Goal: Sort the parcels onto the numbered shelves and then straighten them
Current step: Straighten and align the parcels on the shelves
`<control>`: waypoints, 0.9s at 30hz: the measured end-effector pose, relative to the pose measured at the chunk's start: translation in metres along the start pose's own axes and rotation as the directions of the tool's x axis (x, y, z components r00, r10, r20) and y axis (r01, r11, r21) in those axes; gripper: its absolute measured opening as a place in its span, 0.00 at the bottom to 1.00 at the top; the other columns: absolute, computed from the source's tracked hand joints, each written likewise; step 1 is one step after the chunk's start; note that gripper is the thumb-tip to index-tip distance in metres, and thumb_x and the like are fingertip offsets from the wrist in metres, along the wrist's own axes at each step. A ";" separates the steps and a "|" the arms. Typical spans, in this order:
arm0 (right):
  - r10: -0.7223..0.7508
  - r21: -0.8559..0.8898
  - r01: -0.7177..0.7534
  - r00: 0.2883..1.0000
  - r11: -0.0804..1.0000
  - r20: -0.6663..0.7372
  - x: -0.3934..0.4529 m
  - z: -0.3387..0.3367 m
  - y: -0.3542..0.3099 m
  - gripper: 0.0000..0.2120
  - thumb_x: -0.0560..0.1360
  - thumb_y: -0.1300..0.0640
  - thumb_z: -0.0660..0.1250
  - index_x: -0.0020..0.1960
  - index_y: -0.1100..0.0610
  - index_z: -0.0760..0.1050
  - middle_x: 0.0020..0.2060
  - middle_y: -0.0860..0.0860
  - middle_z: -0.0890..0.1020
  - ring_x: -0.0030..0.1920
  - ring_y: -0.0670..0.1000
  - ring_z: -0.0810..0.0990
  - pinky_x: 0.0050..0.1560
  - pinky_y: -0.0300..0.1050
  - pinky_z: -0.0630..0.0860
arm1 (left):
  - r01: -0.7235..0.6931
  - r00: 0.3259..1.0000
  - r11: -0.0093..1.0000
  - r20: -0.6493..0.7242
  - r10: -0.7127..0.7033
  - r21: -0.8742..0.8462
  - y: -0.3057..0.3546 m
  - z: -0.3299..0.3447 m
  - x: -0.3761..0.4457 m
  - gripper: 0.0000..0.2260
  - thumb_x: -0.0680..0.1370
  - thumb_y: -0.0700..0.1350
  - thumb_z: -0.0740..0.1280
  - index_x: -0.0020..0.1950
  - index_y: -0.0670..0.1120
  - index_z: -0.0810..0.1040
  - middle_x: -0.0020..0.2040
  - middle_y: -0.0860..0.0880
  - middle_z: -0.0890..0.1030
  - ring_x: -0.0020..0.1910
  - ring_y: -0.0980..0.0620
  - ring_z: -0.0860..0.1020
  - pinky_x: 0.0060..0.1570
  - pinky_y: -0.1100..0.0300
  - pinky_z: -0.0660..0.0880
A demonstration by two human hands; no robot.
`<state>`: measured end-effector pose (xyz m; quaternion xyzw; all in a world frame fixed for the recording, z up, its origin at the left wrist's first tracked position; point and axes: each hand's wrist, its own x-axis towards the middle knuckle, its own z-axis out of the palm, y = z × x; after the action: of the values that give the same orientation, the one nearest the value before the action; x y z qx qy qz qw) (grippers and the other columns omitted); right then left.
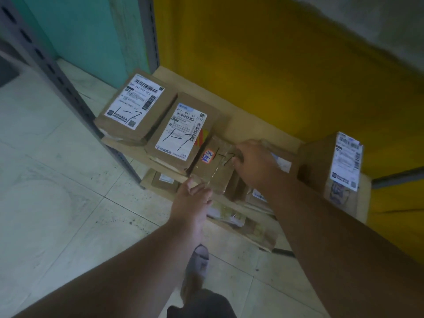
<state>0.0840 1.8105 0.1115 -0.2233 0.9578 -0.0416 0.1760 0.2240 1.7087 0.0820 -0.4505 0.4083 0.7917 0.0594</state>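
Note:
A small taped brown parcel (214, 167) marked "1-7" with an orange sticker lies on the cardboard-lined shelf (254, 125). My right hand (253, 160) grips its far right end. My left hand (195, 196) holds its near corner from below. To its left lie two larger brown parcels, also marked "1-7": one (181, 134) right beside it, the other (135, 106) further left at the shelf's end. A taller parcel (339, 166) stands at the right end of the shelf.
A grey slotted shelf post (68, 88) runs down the left side. More parcels (165, 180) sit on a lower shelf beneath. A yellow wall (275, 65) backs the shelf. My foot in a sandal (197, 265) stands on the pale tiled floor (57, 180).

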 end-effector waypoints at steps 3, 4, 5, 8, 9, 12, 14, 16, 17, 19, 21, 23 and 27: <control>0.031 -0.039 -0.034 0.998 0.999 -0.060 -0.004 -0.014 0.012 0.19 0.83 0.52 0.59 0.72 0.58 0.70 0.69 0.56 0.71 0.67 0.57 0.71 0.63 0.49 0.69 | 0.045 0.999 0.992 -0.015 -0.044 0.118 -0.013 0.003 -0.007 0.23 0.80 0.37 0.64 0.75 0.46 0.67 0.55 0.47 0.82 0.53 0.50 0.82 0.61 0.52 0.77; 0.033 -0.055 -0.037 0.997 0.998 -0.065 -0.004 -0.018 0.021 0.19 0.83 0.52 0.60 0.71 0.58 0.71 0.68 0.56 0.72 0.65 0.57 0.73 0.61 0.49 0.71 | 0.058 0.998 0.989 -0.008 -0.057 0.139 -0.019 0.006 -0.010 0.21 0.81 0.37 0.64 0.73 0.46 0.69 0.51 0.48 0.82 0.53 0.49 0.82 0.61 0.51 0.77; 0.032 -0.073 -0.037 0.997 0.997 -0.066 -0.004 -0.023 0.033 0.18 0.83 0.52 0.60 0.70 0.58 0.72 0.66 0.57 0.74 0.63 0.57 0.74 0.57 0.49 0.72 | 0.069 0.998 0.985 0.002 -0.070 0.156 -0.026 0.010 -0.014 0.19 0.81 0.37 0.64 0.72 0.45 0.70 0.48 0.48 0.82 0.53 0.48 0.83 0.60 0.50 0.78; 0.055 -0.156 -0.064 0.997 0.986 -0.060 -0.002 -0.038 0.068 0.17 0.81 0.50 0.62 0.66 0.57 0.75 0.61 0.57 0.76 0.59 0.58 0.76 0.55 0.51 0.75 | 0.136 0.989 0.977 0.030 -0.142 0.163 -0.044 0.028 -0.021 0.19 0.80 0.39 0.67 0.70 0.49 0.73 0.43 0.49 0.85 0.51 0.47 0.85 0.58 0.48 0.80; 0.070 -0.195 -0.077 0.997 0.978 -0.043 0.000 -0.042 0.078 0.17 0.81 0.49 0.63 0.66 0.57 0.75 0.61 0.57 0.77 0.60 0.59 0.76 0.56 0.53 0.76 | 0.149 0.987 0.978 0.032 -0.156 0.147 -0.049 0.034 -0.021 0.20 0.80 0.40 0.67 0.71 0.51 0.73 0.41 0.50 0.86 0.51 0.47 0.85 0.57 0.48 0.81; 0.123 -0.309 -0.094 0.990 0.946 0.073 0.009 -0.048 0.093 0.19 0.80 0.45 0.64 0.63 0.58 0.75 0.59 0.59 0.78 0.59 0.62 0.77 0.55 0.54 0.76 | 0.160 0.987 0.983 0.013 -0.161 0.092 -0.061 0.053 -0.017 0.23 0.80 0.42 0.68 0.73 0.54 0.71 0.46 0.50 0.85 0.48 0.49 0.86 0.55 0.50 0.82; 0.142 -0.326 -0.089 0.979 0.941 0.145 0.012 -0.044 0.096 0.23 0.80 0.43 0.63 0.65 0.59 0.74 0.62 0.60 0.78 0.61 0.62 0.77 0.58 0.56 0.76 | 0.150 0.989 0.989 0.012 -0.150 -0.012 -0.066 0.064 -0.016 0.24 0.80 0.41 0.68 0.75 0.52 0.69 0.49 0.49 0.84 0.48 0.50 0.86 0.56 0.50 0.81; 0.134 -0.306 -0.085 0.981 0.948 0.141 0.014 -0.038 0.097 0.25 0.80 0.42 0.63 0.67 0.61 0.73 0.63 0.61 0.78 0.62 0.63 0.77 0.60 0.57 0.76 | 0.130 0.991 0.985 -0.018 -0.132 -0.110 -0.071 0.073 -0.017 0.25 0.79 0.41 0.68 0.76 0.51 0.68 0.48 0.49 0.84 0.49 0.50 0.85 0.58 0.49 0.80; 0.123 -0.291 -0.084 0.985 0.953 0.119 0.014 -0.036 0.097 0.25 0.80 0.43 0.64 0.67 0.61 0.73 0.63 0.61 0.78 0.63 0.63 0.77 0.60 0.56 0.76 | 0.112 0.992 0.985 -0.050 -0.119 -0.133 -0.073 0.075 -0.019 0.25 0.79 0.41 0.68 0.76 0.51 0.68 0.47 0.50 0.84 0.49 0.50 0.85 0.59 0.49 0.80; 0.101 -0.252 -0.078 0.992 0.965 0.079 0.014 -0.032 0.096 0.24 0.80 0.44 0.64 0.68 0.61 0.73 0.62 0.60 0.79 0.63 0.62 0.77 0.59 0.54 0.75 | 0.061 0.990 0.989 -0.118 -0.077 -0.137 -0.078 0.076 -0.023 0.25 0.79 0.40 0.69 0.75 0.51 0.69 0.44 0.51 0.84 0.49 0.49 0.85 0.59 0.48 0.79; 0.065 -0.218 -0.051 0.996 0.975 0.057 0.014 -0.029 0.095 0.22 0.80 0.45 0.65 0.66 0.60 0.73 0.61 0.60 0.80 0.62 0.62 0.78 0.55 0.52 0.75 | 0.017 0.986 0.991 -0.162 -0.038 -0.132 -0.081 0.075 -0.025 0.25 0.78 0.39 0.69 0.74 0.52 0.69 0.45 0.51 0.85 0.50 0.50 0.84 0.60 0.48 0.78; 0.042 -0.214 -0.032 0.998 0.976 0.044 0.013 -0.025 0.095 0.20 0.80 0.47 0.65 0.64 0.60 0.74 0.58 0.59 0.80 0.59 0.61 0.78 0.50 0.49 0.74 | -0.011 0.984 0.992 -0.179 -0.012 -0.126 -0.083 0.074 -0.026 0.26 0.78 0.39 0.69 0.75 0.52 0.69 0.49 0.50 0.84 0.51 0.50 0.84 0.60 0.49 0.79; 0.032 -0.209 -0.025 0.999 0.977 0.033 0.012 -0.024 0.098 0.22 0.80 0.48 0.66 0.67 0.61 0.73 0.62 0.60 0.79 0.63 0.61 0.77 0.57 0.52 0.75 | -0.048 0.981 0.991 -0.194 0.023 -0.124 -0.084 0.077 -0.027 0.26 0.77 0.38 0.70 0.74 0.50 0.69 0.52 0.49 0.84 0.51 0.51 0.83 0.59 0.51 0.79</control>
<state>0.0252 1.8929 0.1149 -0.2276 0.9566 0.0659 0.1694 0.2279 1.8254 0.0729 -0.5203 0.3684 0.7701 -0.0234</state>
